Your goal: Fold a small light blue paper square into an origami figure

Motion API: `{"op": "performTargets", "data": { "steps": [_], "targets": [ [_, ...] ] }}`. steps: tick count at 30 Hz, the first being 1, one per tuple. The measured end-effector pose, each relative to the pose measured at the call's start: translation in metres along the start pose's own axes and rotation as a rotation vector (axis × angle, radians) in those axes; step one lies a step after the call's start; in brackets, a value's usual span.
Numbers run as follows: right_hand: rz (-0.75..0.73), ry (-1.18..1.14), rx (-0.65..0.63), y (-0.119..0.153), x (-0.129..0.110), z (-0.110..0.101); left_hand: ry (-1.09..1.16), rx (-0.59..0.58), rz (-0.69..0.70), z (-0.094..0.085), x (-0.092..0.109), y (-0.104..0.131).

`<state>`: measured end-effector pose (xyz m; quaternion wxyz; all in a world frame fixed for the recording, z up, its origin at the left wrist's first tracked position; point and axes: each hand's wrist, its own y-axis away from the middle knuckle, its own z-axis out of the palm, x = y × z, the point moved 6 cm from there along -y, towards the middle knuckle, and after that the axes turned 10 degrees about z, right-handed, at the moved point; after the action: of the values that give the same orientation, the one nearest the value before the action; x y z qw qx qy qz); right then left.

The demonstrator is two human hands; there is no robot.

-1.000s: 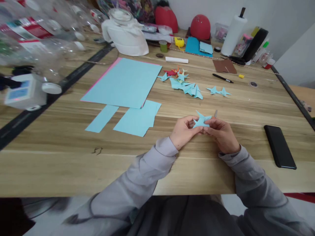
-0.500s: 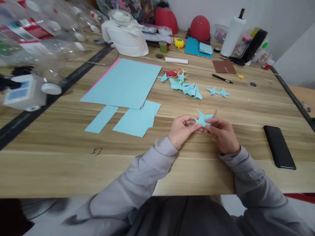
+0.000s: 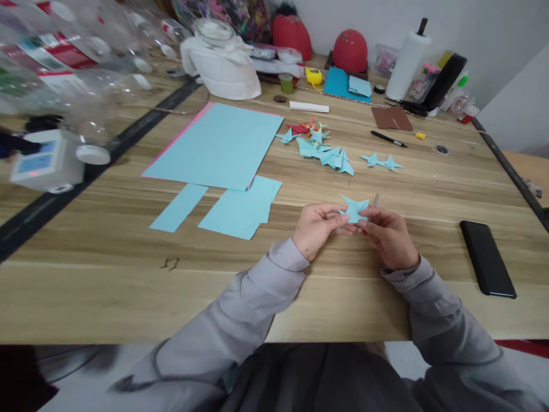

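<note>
A light blue folded paper crane (image 3: 354,210) is held just above the table's near half, its points sticking up. My left hand (image 3: 318,228) pinches its left side between thumb and fingers. On the other side my right hand (image 3: 389,233) grips it, fingers bent round the edge. A thin grey blade-like tip (image 3: 376,199) shows behind the right fingers; I cannot tell whether it is held or lies on the table. Beyond the hands are two small blue paper cranes (image 3: 381,162) and a cluster of blue folded pieces (image 3: 328,154), with red and orange ones behind.
Large blue sheets (image 3: 214,146) over pink ones lie left, with cut blue pieces (image 3: 238,209) and a strip (image 3: 179,209) nearer. A black phone (image 3: 488,257) rests right. A pen (image 3: 388,139) and brown paper (image 3: 391,118) lie farther back. Plastic bottles (image 3: 92,129) crowd the left.
Both hands keep hold of the paper crane, which has tilted slightly and shifted a little. The view has moved very slightly; the table things stay put.
</note>
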<state>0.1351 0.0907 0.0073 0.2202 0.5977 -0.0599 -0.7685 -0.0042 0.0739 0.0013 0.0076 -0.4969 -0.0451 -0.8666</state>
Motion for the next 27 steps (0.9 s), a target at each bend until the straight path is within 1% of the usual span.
{"op": "performTargets", "data": {
  "steps": [8, 11, 14, 16, 18, 21, 24, 27],
  "targets": [
    [-0.015, -0.007, 0.024, 0.002, -0.003, 0.0, 0.039, 0.079, -0.064, 0.001, 0.004, 0.002],
    [-0.007, -0.038, 0.056, 0.002, -0.003, -0.003, 0.031, 0.094, -0.039, 0.0, 0.008, 0.001],
    [0.016, -0.094, 0.07, 0.0, -0.003, -0.005, -0.004, 0.087, 0.026, -0.003, 0.01, -0.001],
    [0.049, -0.131, 0.06, -0.001, -0.002, -0.005, -0.052, 0.051, 0.098, -0.003, 0.011, -0.002],
    [0.083, -0.16, 0.045, -0.002, -0.001, -0.005, -0.114, -0.025, 0.184, 0.001, 0.013, -0.002],
    [0.114, -0.173, 0.023, -0.003, 0.001, -0.005, -0.238, -0.138, 0.277, 0.008, 0.015, 0.002],
    [0.121, -0.172, 0.007, -0.005, 0.002, -0.005, -0.381, -0.187, 0.378, 0.013, 0.022, 0.007],
    [0.095, -0.181, 0.024, -0.005, 0.001, -0.007, -0.416, -0.251, 0.41, 0.017, 0.024, 0.011]
  ]
}}
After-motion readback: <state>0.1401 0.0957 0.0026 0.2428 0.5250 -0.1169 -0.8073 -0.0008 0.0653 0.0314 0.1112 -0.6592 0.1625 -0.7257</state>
